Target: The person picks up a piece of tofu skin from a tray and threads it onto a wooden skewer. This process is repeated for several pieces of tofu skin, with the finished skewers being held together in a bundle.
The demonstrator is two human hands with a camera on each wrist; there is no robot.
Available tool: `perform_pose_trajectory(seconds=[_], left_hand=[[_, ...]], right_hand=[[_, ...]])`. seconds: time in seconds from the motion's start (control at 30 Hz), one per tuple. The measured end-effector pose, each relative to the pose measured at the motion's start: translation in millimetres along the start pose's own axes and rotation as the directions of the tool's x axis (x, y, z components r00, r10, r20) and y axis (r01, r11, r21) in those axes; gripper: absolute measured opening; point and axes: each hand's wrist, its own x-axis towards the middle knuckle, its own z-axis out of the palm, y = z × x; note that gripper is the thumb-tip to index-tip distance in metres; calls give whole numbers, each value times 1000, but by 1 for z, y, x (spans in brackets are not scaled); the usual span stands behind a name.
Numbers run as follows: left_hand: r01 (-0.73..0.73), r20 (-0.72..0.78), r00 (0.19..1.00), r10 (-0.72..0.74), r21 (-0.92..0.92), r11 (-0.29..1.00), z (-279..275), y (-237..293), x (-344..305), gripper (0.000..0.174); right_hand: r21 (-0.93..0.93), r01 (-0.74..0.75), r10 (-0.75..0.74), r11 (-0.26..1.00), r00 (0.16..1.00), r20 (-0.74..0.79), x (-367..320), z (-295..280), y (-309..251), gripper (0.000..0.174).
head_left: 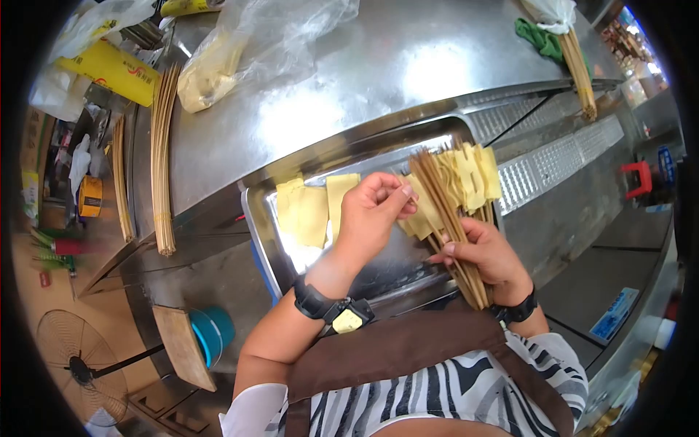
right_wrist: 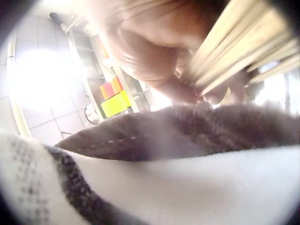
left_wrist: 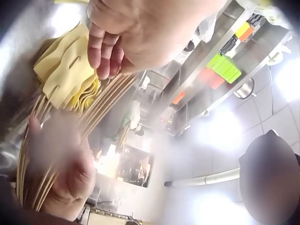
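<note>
My right hand (head_left: 484, 255) grips a bundle of bamboo skewers (head_left: 455, 233) by its lower half, above a steel tray (head_left: 255, 211). Thin yellow sheets (head_left: 473, 175) are threaded on the bundle's upper ends. My left hand (head_left: 375, 211) is curled just left of the bundle, with thumb and forefinger pinching a yellow sheet where it meets the skewers. More loose yellow sheets (head_left: 306, 211) lie in the tray. The left wrist view shows my left hand's fingers (left_wrist: 101, 51) against the sheets (left_wrist: 65, 70) and skewers (left_wrist: 103, 103). The right wrist view shows my right hand (right_wrist: 150, 51) round the skewers (right_wrist: 239, 42).
Two more skewer bundles (head_left: 162, 153) lie on the steel counter at the left. A plastic bag (head_left: 218, 65) of yellow food sits behind them. Further skewers (head_left: 579, 65) and a green cloth (head_left: 539, 40) lie at the far right. A fan (head_left: 80, 364) and a blue bucket (head_left: 215, 331) stand on the floor.
</note>
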Motion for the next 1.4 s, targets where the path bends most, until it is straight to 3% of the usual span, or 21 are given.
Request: perform_pose_trajectory(seconds=[0.07,0.1,0.13,0.17,0.2,0.27,0.37,0.47,0.7,0.8,0.9,0.97,1.07,1.27,1.4], left_hand=[[-58,130,989,64,-51,997,-14,0,-2,17],[-36,120,992,40,-36,999,-25,4,-10,17],[-281,147,959,241,431,858,-39,14,-18,19],[-449,279,877,391,767,459,-52,24,-23,23],[-448,287,879,380,769,456,-65,30,-27,23],[-562,520,801,296,824,73,-83,35,-41,31],[-598,585,785,201,801,6,-88,28,-50,30],[-638,635,726,266,765,-86,-96,21,-41,29],[-729,726,648,232,679,-90,-108,16,-30,24],[-734,725,656,213,678,-46,-102,25,-33,28],[-697,677,671,304,715,-52,-93,25,-33,35],[-586,557,695,454,805,-91,-93,20,-27,39],[-454,460,751,474,881,-136,-93,14,-14,36],[-418,405,800,442,906,-74,-84,26,-12,28],[-428,401,791,462,902,-51,-80,26,-12,25]], right_hand=[[3,-31,31,1000,999,-19,0,0,-1,15],[11,-32,32,999,999,-18,-1,-1,0,15],[23,-7,7,1000,1000,2,0,-1,0,14],[40,-11,11,999,1000,3,1,-3,2,14],[24,-6,6,1000,1000,14,3,-7,4,13],[-1,-5,5,1000,1000,20,3,-6,2,11],[-19,-22,22,1000,1000,16,4,-4,1,12],[-4,-16,16,1000,1000,26,5,-5,3,12],[0,-3,3,1000,1000,30,5,-4,2,11],[-22,-15,15,1000,999,29,6,-5,3,11],[-37,-29,30,999,999,21,6,-5,1,11],[-43,-24,25,999,999,23,6,-4,1,11],[-40,-19,20,999,999,26,5,-3,2,11],[-19,-14,14,1000,1000,15,4,-2,1,10],[-23,-10,10,1000,999,32,6,-4,3,11]])
